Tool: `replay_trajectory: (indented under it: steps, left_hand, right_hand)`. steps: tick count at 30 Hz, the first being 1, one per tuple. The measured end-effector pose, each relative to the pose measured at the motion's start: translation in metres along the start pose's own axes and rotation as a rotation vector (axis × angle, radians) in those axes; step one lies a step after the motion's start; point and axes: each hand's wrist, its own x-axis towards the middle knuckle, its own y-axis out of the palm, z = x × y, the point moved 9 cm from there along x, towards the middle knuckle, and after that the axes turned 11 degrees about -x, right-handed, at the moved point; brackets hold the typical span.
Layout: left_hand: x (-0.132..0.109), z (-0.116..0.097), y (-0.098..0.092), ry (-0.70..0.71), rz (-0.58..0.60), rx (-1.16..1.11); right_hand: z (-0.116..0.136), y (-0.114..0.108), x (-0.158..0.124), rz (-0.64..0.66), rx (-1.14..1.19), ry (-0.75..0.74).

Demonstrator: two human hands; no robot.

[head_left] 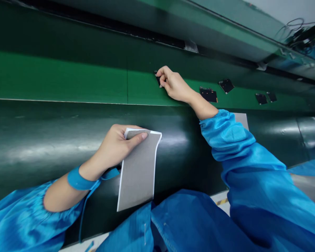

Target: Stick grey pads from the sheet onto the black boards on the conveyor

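Note:
My left hand (115, 147) is closed on the top edge of a grey sheet with a white border (139, 171), thumb pressed on its face, held over the dark green bench front. My right hand (173, 84) reaches out onto the green conveyor belt (68, 80) and pinches a small black part (157, 78) with its fingertips. Both arms wear bright blue sleeves.
Several more small black parts lie on the belt to the right: one (208, 94) just past my wrist, another (226, 85) behind it, two (265, 98) farther on. A tangle of wires (299, 31) sits at the far upper right.

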Motion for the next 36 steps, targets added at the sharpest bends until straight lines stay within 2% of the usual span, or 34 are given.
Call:
replay_trajectory:
  steps: [6,12,18,23,26,29,32,34,36]
  left_hand:
    - [-0.001,-0.002,-0.002,0.011,-0.006,0.023]
    - [-0.001,0.001,-0.002,-0.003,-0.002,0.016]
    - [0.000,0.000,-0.002,0.007,-0.015,0.019]
    - [0.000,0.000,-0.002,-0.015,-0.042,0.005]
    - [0.000,0.001,-0.003,-0.022,-0.039,-0.004]
    - [0.001,0.002,-0.004,-0.018,-0.040,-0.013]
    - [0.001,0.002,-0.004,-0.013,-0.057,-0.038]
    - [0.001,0.001,-0.005,-0.004,-0.070,-0.049]
    - [0.000,0.000,-0.005,0.000,-0.082,-0.050]
  right_hand:
    - [-0.010,0.000,-0.004,0.036,-0.028,-0.005]
    - [-0.021,-0.003,-0.011,-0.003,-0.075,-0.034]
    - [-0.037,-0.001,-0.016,-0.063,-0.129,-0.140]
    - [-0.045,0.004,-0.022,-0.035,-0.229,-0.122]
    - [-0.053,-0.006,-0.025,-0.052,-0.304,-0.068]
    - [-0.058,-0.028,-0.032,-0.165,-0.315,0.020]
    - [-0.035,-0.037,-0.049,-0.300,-0.127,0.053]
    - [0.000,-0.025,-0.065,-0.304,0.093,-0.009]
    - [0.039,-0.007,-0.079,-0.244,0.276,-0.105]
